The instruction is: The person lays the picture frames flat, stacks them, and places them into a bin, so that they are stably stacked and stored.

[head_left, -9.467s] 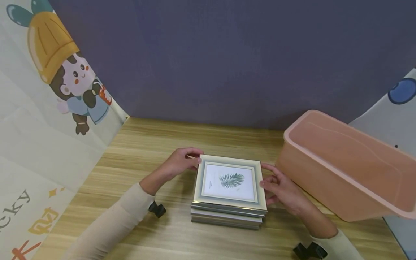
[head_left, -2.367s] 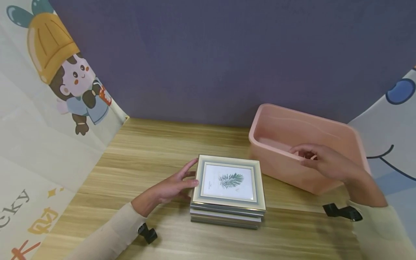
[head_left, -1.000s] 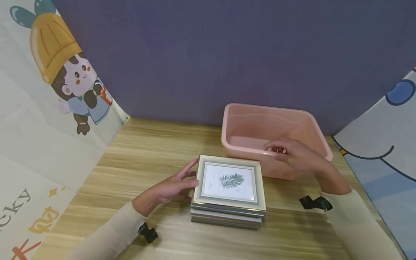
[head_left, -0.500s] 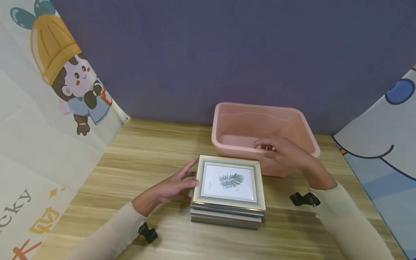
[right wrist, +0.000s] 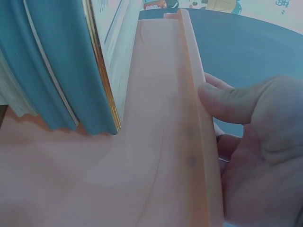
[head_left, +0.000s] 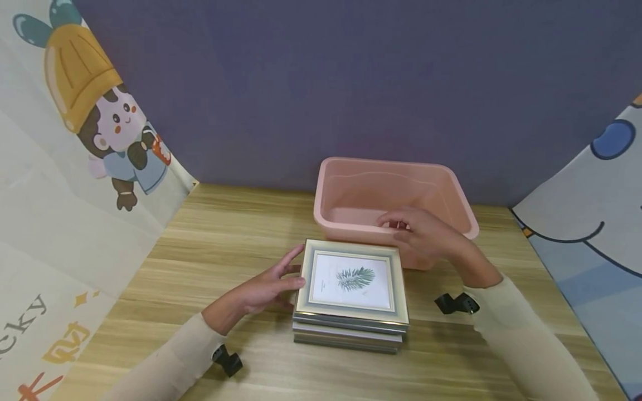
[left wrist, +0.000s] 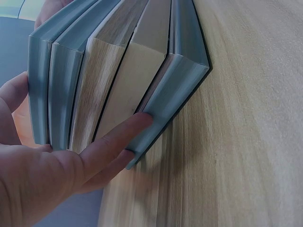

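Observation:
A stack of several picture frames lies in the middle of the table, the top one showing a green leaf print. My left hand rests against the left side of the stack, fingers spread and thumb at the top frame's edge. In the left wrist view, straight fingers touch the frames' sides. Behind the stack stands a pink plastic bin with a bare floor inside. My right hand pinches its near rim, thumb outside and fingertips inside; the right wrist view shows the thumb pressed on the rim.
The wood-grain table runs back to a dark blue-grey wall. Printed cloths hang at both sides, the left one with a cartoon figure. Black wrist cameras sit on both sleeves.
My right hand has taken hold of the bin's rim and drawn the bin leftward, from the right side to behind the stack. The left hand and the frames stay almost in place.

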`<action>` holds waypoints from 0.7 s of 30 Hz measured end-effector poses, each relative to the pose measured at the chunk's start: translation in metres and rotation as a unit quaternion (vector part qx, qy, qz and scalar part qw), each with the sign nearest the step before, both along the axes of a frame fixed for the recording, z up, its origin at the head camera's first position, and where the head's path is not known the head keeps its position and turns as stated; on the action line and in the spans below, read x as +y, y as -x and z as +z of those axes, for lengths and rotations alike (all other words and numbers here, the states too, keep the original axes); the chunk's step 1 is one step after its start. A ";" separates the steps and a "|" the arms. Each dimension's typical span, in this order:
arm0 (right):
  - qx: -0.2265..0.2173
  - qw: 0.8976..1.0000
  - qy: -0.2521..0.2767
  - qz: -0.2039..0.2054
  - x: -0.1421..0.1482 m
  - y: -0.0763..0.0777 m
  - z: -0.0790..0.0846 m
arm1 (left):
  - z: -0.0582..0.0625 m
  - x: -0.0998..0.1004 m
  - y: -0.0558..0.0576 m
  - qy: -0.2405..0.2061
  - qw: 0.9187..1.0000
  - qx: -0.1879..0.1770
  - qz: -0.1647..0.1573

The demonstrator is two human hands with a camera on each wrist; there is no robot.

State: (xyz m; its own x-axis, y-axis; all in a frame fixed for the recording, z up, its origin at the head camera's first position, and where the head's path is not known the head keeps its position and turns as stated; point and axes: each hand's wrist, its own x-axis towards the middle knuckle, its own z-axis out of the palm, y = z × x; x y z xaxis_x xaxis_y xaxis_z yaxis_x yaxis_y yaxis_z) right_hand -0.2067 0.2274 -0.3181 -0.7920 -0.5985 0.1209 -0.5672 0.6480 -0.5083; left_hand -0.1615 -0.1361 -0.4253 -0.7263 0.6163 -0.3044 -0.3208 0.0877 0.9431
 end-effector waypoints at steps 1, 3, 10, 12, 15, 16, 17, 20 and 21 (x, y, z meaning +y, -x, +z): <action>-0.003 1.000 0.000 -0.003 -0.001 0.000 0.000 | 0.000 -0.001 0.000 -0.001 1.000 0.001 0.000; -0.011 1.000 0.005 -0.013 -0.002 0.001 -0.001 | 0.000 -0.001 0.000 0.000 1.000 0.002 0.000; -0.024 0.989 0.070 -0.130 0.002 -0.012 0.001 | 0.001 -0.001 -0.001 0.000 1.000 0.002 -0.002; -0.010 0.981 0.100 -0.163 0.005 -0.018 0.003 | 0.000 0.000 -0.001 0.000 1.000 0.002 -0.002; 0.026 0.972 0.146 -0.185 0.009 -0.028 0.006 | 0.000 -0.001 -0.001 0.000 1.000 0.002 -0.001; 0.036 0.969 0.158 -0.187 0.011 -0.031 0.006 | 0.001 -0.001 -0.001 0.000 1.000 0.003 -0.001; 0.041 0.967 0.169 -0.186 0.012 -0.035 0.006 | 0.001 -0.001 -0.001 0.000 1.000 0.004 -0.001; 0.042 0.965 0.186 -0.180 0.018 -0.045 0.005 | 0.001 -0.002 -0.001 -0.001 1.000 0.004 -0.003; 0.036 0.966 0.187 -0.177 0.020 -0.049 0.004 | 0.001 -0.001 -0.001 -0.002 1.000 0.003 -0.003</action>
